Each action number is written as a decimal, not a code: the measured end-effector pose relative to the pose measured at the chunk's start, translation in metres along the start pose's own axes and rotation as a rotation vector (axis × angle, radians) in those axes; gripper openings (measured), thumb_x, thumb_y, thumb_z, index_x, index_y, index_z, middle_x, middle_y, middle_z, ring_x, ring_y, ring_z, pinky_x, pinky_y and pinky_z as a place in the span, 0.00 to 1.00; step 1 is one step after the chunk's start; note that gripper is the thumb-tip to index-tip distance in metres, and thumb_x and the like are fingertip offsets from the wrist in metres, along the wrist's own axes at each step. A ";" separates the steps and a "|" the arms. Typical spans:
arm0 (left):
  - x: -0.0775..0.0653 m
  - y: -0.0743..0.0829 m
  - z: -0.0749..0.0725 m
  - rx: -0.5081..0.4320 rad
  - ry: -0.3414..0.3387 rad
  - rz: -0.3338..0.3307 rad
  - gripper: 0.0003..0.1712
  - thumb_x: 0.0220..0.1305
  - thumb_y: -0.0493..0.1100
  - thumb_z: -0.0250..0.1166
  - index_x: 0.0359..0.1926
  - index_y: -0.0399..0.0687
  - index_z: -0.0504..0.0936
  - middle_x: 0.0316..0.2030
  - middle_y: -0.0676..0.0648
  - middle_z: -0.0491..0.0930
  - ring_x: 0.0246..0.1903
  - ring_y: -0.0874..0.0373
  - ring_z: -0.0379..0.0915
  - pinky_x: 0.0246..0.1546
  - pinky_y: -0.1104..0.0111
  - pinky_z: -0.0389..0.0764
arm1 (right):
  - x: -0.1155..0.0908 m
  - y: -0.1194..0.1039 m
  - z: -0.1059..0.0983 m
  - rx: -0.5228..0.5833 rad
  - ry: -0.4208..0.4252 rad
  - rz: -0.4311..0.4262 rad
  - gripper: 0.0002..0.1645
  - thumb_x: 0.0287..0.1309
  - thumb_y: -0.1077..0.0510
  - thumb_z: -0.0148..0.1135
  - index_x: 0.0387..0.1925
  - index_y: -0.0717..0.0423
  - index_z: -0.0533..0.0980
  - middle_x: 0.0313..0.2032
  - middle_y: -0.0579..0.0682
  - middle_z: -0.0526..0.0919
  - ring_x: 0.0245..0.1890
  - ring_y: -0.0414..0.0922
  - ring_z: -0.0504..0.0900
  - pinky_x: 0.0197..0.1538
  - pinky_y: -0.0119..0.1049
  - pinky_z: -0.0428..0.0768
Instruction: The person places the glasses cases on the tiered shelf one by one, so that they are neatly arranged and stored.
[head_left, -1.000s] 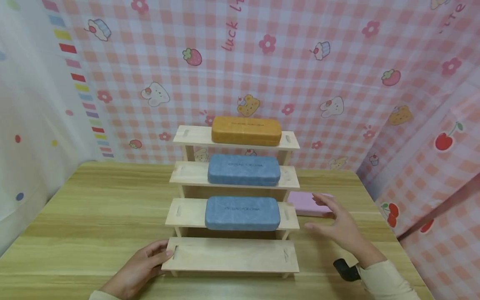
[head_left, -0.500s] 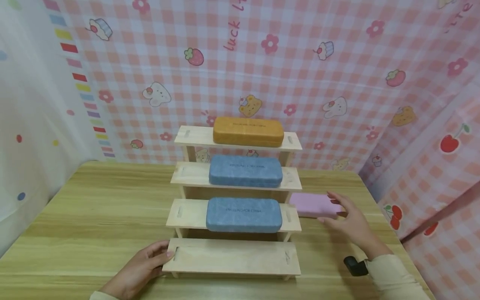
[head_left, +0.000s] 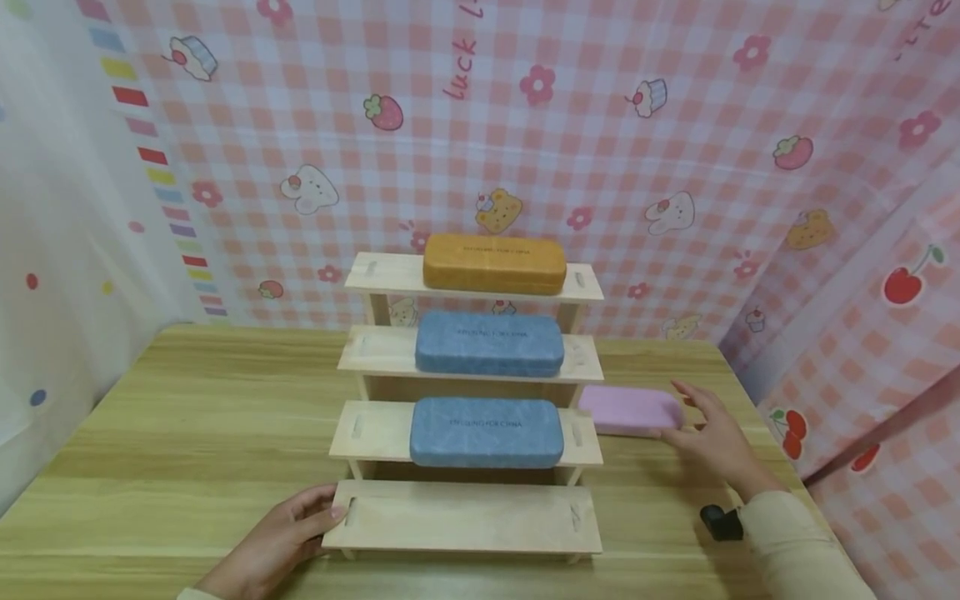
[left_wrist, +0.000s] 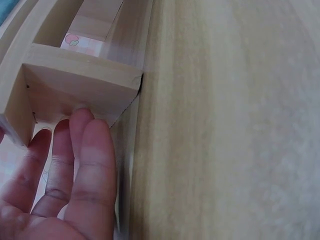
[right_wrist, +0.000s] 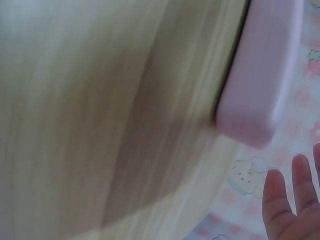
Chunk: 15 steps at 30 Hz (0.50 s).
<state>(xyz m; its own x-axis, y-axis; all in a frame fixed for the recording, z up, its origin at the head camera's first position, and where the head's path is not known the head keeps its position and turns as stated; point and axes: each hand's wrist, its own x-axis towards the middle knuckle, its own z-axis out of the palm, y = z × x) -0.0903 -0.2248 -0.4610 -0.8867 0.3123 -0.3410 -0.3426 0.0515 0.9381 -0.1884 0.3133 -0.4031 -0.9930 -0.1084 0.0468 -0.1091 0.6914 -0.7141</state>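
Observation:
A light wooden tiered display stand [head_left: 465, 517] stands on the table. My left hand [head_left: 281, 529] holds the left end of its lowest step, thumb on top. In the left wrist view, the fingers [left_wrist: 97, 165] rest against the stand's underside and leg. A pink glasses case [head_left: 630, 410] lies on the table at the stand's right. My right hand [head_left: 712, 437] is at the case's right end, fingers spread. In the right wrist view, a gap shows between the fingers [right_wrist: 275, 200] and the pink case [right_wrist: 262, 75]; the thumb is out of that view.
An orange case [head_left: 495, 264] sits on the top step. Below it are a blue case [head_left: 489, 343] on the second step and another blue case [head_left: 486, 432] on the third. A checked pink curtain [head_left: 420, 167] hangs behind the wooden table [head_left: 187, 433].
My right hand has moved right along the pink case to its right end, uncovering more of it. My left hand stays on the stand's lowest step.

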 end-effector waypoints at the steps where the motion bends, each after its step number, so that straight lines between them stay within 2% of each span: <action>1: 0.000 0.000 0.000 -0.001 0.000 0.001 0.41 0.71 0.44 0.57 0.68 0.19 0.47 0.53 0.42 0.71 0.47 0.58 0.74 0.49 0.64 0.79 | 0.001 0.002 0.000 0.001 -0.002 0.005 0.52 0.54 0.55 0.71 0.71 0.67 0.53 0.67 0.72 0.54 0.64 0.67 0.57 0.57 0.65 0.67; 15: 0.000 0.000 0.000 -0.004 -0.002 -0.001 0.40 0.71 0.44 0.57 0.68 0.20 0.49 0.50 0.46 0.73 0.46 0.58 0.75 0.48 0.62 0.79 | 0.012 0.025 0.005 -0.024 -0.053 0.065 0.60 0.51 0.50 0.74 0.71 0.72 0.48 0.67 0.75 0.53 0.63 0.71 0.56 0.60 0.66 0.61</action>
<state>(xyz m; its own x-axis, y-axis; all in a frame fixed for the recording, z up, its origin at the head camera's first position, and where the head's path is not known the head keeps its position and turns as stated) -0.0907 -0.2250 -0.4610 -0.8855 0.3145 -0.3422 -0.3451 0.0483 0.9373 -0.2032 0.3257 -0.4242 -0.9943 -0.1000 -0.0363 -0.0465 0.7154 -0.6972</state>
